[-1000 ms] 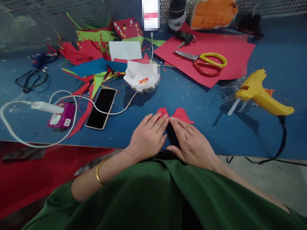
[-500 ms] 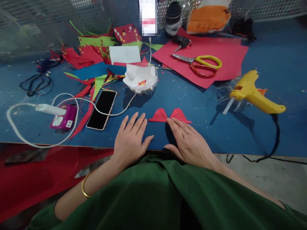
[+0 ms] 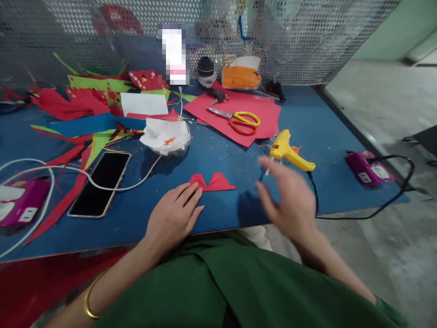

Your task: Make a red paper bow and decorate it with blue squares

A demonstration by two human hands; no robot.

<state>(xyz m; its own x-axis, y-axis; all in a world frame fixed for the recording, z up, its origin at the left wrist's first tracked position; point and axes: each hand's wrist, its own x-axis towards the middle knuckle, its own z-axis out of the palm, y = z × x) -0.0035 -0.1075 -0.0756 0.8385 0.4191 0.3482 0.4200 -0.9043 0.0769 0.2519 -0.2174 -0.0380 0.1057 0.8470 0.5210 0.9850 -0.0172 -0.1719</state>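
A folded red paper piece [image 3: 219,182] with two peaked flaps and a notch between them lies on the blue table. My left hand [image 3: 175,210] rests flat at its left end, fingertips on the paper and fingers stretched out. Off to the right, my right hand [image 3: 290,196] is raised above the table, smeared by motion. Its thumb and fingers are apart with nothing between them. Just beyond those fingers lies a yellow hot glue gun [image 3: 292,155], its nozzle end partly behind the fingertips.
Yellow-and-red-handled scissors [image 3: 244,122] lie on red paper sheets [image 3: 268,114]. A white paper-lined bowl [image 3: 165,134], a phone [image 3: 100,184] with a white cable and coloured paper scraps [image 3: 75,102] are leftward. The glue gun's black cord reaches a purple power socket box [image 3: 368,168].
My right hand has left the folded paper and moved right toward the glue gun. My left hand has come onto the paper's left end. The view has turned rightward.
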